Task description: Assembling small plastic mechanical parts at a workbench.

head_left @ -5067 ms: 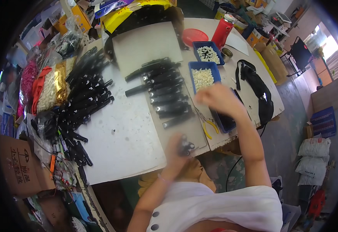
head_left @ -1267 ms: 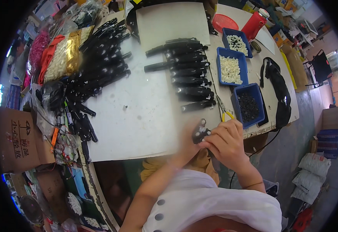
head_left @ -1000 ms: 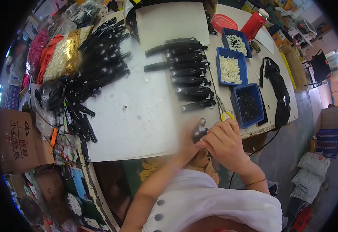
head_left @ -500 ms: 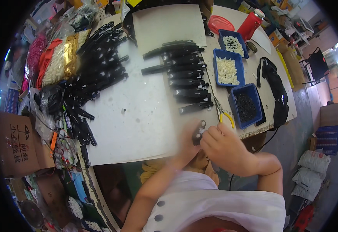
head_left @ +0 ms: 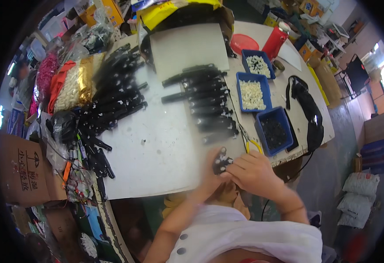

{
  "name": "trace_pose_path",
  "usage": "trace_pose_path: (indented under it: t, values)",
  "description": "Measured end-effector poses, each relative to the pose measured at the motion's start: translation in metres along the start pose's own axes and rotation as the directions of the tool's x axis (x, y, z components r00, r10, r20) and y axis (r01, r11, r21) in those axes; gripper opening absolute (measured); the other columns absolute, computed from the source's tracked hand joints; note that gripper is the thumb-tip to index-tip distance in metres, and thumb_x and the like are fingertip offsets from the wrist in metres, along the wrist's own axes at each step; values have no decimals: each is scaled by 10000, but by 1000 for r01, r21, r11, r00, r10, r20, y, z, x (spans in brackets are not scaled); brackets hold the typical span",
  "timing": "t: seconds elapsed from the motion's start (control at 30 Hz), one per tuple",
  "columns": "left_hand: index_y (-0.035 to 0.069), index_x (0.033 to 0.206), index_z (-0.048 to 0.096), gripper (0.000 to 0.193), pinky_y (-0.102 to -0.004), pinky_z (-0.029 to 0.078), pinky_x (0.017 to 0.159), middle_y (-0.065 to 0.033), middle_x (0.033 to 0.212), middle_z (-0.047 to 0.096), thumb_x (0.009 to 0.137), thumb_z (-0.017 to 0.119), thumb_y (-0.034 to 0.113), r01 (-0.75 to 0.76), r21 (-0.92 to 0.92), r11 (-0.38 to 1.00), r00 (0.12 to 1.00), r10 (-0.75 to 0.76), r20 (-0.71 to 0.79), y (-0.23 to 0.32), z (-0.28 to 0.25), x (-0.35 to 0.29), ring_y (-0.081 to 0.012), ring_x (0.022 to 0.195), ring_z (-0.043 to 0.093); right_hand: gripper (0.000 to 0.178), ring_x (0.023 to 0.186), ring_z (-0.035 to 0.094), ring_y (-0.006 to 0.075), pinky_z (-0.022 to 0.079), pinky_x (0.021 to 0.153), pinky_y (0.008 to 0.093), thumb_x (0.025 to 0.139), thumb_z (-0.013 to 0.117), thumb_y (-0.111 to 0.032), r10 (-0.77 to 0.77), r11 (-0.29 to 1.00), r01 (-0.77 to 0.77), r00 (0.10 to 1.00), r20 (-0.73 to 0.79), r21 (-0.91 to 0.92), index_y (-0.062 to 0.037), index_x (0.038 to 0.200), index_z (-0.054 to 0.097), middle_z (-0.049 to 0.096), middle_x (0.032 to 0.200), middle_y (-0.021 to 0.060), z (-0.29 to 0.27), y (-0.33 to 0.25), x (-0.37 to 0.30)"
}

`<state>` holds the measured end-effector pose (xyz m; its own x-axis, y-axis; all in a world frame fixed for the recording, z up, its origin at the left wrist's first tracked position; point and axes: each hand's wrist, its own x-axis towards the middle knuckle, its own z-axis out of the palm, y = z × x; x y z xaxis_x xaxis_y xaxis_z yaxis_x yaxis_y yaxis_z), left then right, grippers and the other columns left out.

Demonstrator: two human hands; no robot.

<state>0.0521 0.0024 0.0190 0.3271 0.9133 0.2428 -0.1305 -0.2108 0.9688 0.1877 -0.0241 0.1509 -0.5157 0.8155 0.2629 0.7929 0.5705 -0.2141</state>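
Near the front edge of the table, my left hand (head_left: 208,177) is wrapped round a black tube-like part (head_left: 220,163) with small white fittings on its end. Close against it, my right hand (head_left: 257,176) has its fingers pinched together at the white fittings; whatever small piece they hold is hidden. Motion blurs the left hand a little. Just beyond both hands lies a row of similar black tube-like parts (head_left: 209,101), side by side. Yellow-handled pliers (head_left: 253,144) rest right of that row, near my right hand.
Blue trays hold small white pieces (head_left: 251,94), mixed white and black pieces (head_left: 258,65) and black rings (head_left: 274,133). A red flask (head_left: 275,40) and a black pouch (head_left: 307,107) stand farther right. More black parts (head_left: 117,90) are piled left, beside a cardboard box (head_left: 23,168).
The whole view has shifted with my head, so the table appears lower. The black part has turned in my left hand, showing more white fittings, and my right hand stays at it.
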Motion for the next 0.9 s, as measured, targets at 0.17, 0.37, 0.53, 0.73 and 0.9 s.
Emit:
trace_pose_path:
  t: [0.17, 0.37, 0.53, 0.73, 0.9]
  values:
    - [106, 1195, 482, 679, -370, 477, 800, -129, 1075, 555, 568, 739, 55, -311, 666, 678, 948, 266, 172, 36, -10, 92, -325, 968, 562, 95, 587, 541, 238, 403, 555, 342, 714, 687, -137, 411, 906, -348, 858, -307, 241, -87, 670, 619, 556, 615, 45, 38, 3, -47]
    - [128, 1322, 374, 806, -479, 371, 899, -129, 1194, 477, 639, 756, 322, -324, 923, 207, 935, 221, 278, 11, -12, 181, -311, 1075, 470, 131, 593, 532, 261, 410, 559, 356, 736, 686, -155, 390, 908, -310, 872, -295, 283, -64, 668, 620, 583, 637, 64, 73, -3, -53]
    - [181, 1388, 339, 850, -621, 21, 1043, -167, 1449, 255, 723, 497, 685, -307, 931, 198, 951, 89, 295, -21, 7, 174, -390, 1351, 148, 141, 615, 533, 255, 410, 580, 362, 739, 681, -174, 374, 915, -311, 893, -250, 257, -70, 663, 624, 583, 639, 56, 79, 3, -57]
    - [160, 1341, 402, 718, -603, 81, 1048, -144, 1396, 349, 793, 467, 619, -482, 833, 273, 862, 318, 394, -17, -14, 184, -377, 1323, 223, 143, 613, 523, 258, 403, 580, 364, 728, 687, -162, 285, 936, -216, 929, -236, 279, -67, 654, 611, 565, 629, 66, 74, -4, -42]
    - [163, 1334, 396, 654, -584, 161, 1043, -111, 1384, 355, 751, 645, 323, -368, 923, 111, 916, 215, 339, 26, -89, 159, -332, 1314, 258, 150, 614, 516, 262, 395, 582, 365, 717, 698, -152, 328, 920, -250, 912, -247, 301, -61, 651, 598, 550, 623, 70, 73, -2, -44]
